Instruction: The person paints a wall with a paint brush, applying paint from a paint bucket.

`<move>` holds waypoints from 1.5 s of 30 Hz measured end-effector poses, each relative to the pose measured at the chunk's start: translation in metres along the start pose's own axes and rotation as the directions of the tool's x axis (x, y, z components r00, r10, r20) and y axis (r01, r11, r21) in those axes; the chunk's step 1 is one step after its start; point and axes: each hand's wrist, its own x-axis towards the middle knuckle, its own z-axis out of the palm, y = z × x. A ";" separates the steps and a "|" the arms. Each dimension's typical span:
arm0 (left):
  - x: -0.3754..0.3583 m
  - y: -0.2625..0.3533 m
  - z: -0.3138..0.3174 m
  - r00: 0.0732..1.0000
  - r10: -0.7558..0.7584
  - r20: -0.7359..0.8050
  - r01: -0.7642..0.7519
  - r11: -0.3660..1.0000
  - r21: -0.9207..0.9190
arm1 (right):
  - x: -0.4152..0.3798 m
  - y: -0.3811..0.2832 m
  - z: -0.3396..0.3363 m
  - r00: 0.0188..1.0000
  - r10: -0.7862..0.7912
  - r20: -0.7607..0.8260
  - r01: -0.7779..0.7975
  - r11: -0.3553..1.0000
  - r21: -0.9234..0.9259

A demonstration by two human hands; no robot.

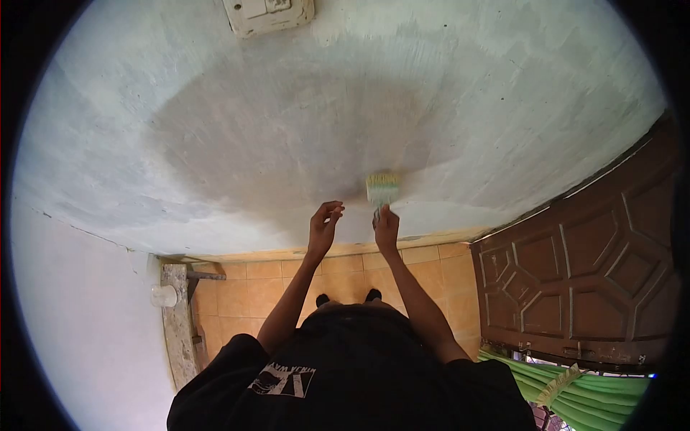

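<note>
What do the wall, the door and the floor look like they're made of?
The wall looks like plaster or cement, matte, with a darker damp-looking patch. The door appears to be dark brown wood with carved geometric panels. The floor seems to be glazed orange-tan tile, judging by its grid of joints.

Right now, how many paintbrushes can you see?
1. The paintbrush is in the right hand, its bristles against the wall. The left hand holds none.
</note>
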 end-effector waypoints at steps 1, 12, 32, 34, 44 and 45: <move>0.001 -0.004 0.001 1.000 -0.004 -0.004 0.004 1.000 -0.001 | 0.009 -0.002 0.003 1.000 -0.017 -0.002 0.017 0.999 -0.027; -0.004 -0.032 0.006 0.996 0.082 -0.035 -0.081 0.996 0.021 | -0.035 0.018 -0.014 0.979 0.200 -0.035 -0.198 0.979 0.053; -0.031 -0.018 0.004 0.954 0.239 -0.181 -0.215 0.966 0.143 | -0.002 0.002 0.012 0.988 -0.036 -0.148 0.021 0.995 -0.100; -0.031 -0.031 0.003 0.960 0.219 -0.175 -0.194 0.970 0.148 | 0.016 0.007 0.021 0.989 -0.109 -0.096 0.105 0.993 -0.046; -0.024 -0.049 0.013 0.956 0.204 -0.210 -0.193 0.979 0.069 | -0.036 0.089 -0.005 0.990 0.120 -0.079 -0.118 0.992 0.032; -0.024 -0.053 0.013 0.955 0.207 -0.211 -0.197 0.978 0.069 | -0.037 0.075 -0.004 0.987 0.140 -0.084 -0.135 0.989 0.058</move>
